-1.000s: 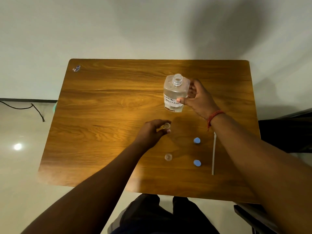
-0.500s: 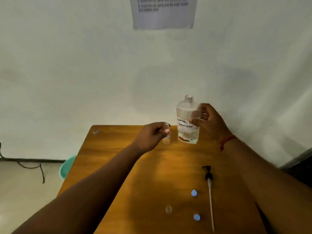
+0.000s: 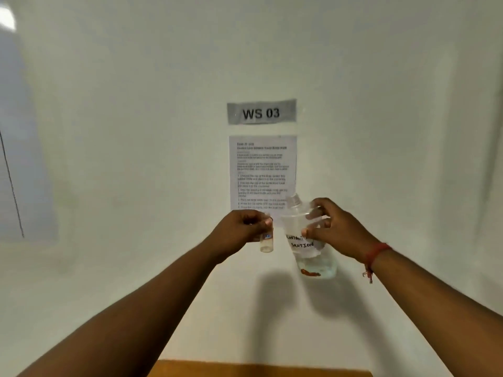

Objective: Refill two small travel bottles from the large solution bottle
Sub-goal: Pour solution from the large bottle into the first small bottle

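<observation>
Plain off-white wall fills most of the view. Brown wooden counter: only a strip of its far edge shows at the bottom, well below both hands. White printed instruction sheet taped on the wall, text too blurred to read; grey rectangular label reading "WS 03" just above it.

Large clear plastic solution bottle with handwritten white label held up in the air in front of the wall, tilted with its uncapped threaded neck leaning up-left toward the small bottle; a little clear liquid sits in its base. Right hand grips it from the right side, fingers wrapped and pinching the bottle's upper body, thumb on the label. Red thread bracelet on the right wrist.

Left hand raised at about the same height, fingers curled closed around the top of a small clear plastic travel bottle, which hangs upright below the fist; its mouth is hidden by the fingers. The two bottles are just beside each other, not touching.
</observation>
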